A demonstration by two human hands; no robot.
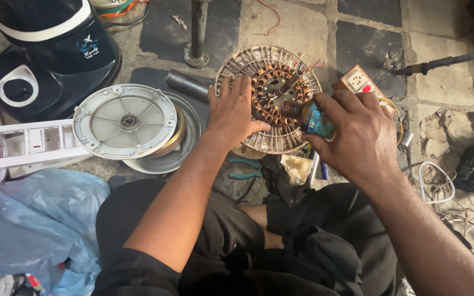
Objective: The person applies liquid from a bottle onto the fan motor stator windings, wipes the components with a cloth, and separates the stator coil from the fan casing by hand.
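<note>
At the centre top of the frame, the left hand (232, 112) lies spread flat on the round motor winding (269, 98) — pinning it. The right hand (357, 134) grips a small tilted bottle (308, 118) over the copper coils — best kept steady, tipped gently.

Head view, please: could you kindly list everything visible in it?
stator: one, copper windings, floor centre, under left hand
bottle: one, blue, tilted over stator, in right hand
fan cover: one, grey, left of stator
mixer base: one, black and white, top left
switch plate: one, white, far left
socket: one, orange and white, behind right hand
pliers: one, green handles, below stator
plastic bag: one, pale blue, bottom left
left hand: on stator
right hand: grips bottle
</note>
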